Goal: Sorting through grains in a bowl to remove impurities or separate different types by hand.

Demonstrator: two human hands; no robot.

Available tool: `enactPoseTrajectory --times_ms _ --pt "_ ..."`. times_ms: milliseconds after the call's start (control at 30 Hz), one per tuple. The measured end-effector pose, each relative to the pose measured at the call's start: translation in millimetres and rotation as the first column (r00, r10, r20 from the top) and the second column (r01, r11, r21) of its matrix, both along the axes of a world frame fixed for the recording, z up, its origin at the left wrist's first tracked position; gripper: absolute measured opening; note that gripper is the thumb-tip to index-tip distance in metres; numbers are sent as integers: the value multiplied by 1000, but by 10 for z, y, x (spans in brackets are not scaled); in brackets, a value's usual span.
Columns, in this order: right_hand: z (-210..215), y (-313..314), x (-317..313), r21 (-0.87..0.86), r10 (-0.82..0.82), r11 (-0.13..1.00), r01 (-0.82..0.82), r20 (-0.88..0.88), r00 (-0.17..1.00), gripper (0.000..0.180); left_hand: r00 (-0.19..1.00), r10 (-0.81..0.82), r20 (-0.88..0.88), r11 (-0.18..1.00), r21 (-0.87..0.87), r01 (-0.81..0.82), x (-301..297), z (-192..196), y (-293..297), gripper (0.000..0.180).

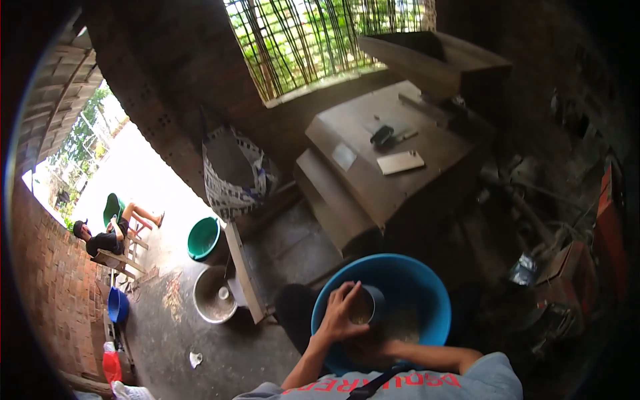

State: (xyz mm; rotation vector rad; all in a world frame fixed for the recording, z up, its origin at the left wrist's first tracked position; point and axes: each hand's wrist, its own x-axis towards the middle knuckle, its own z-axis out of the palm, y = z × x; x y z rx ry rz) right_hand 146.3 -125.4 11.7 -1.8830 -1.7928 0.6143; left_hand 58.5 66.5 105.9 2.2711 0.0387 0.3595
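Observation:
A large blue basin (427, 293) sits in front of my body, with some loose grain-like material in its bottom. My left hand (341, 315) is wrapped round a small cylindrical cup (377, 303) inside the basin, near its left wall. Brownish contents show in the cup's mouth. Low in the basin, close below the cup, is my right hand (371, 348). Shadow hides its fingers, and whether it holds anything does not show.
Beyond the basin stands a large wooden machine (353, 153) with a hopper (453, 57), a phone (400, 163) lying on top. To the left are a metal pan (215, 312), a green basin (203, 239) and a woven sack (233, 170). A person (110, 237) sits by the doorway. Machinery (567, 287) stands right.

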Motion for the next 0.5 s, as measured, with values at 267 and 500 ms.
enactPoseTrajectory --times_ms 267,500 --pt "-223 117 -66 -98 33 995 -30 31 999 33 994 -25 -105 1000 -8 24 42 -79 32 113" --pt "-533 -27 -119 -177 82 980 -91 -59 995 34 988 -13 -156 1000 -30 9 50 -64 16 113"
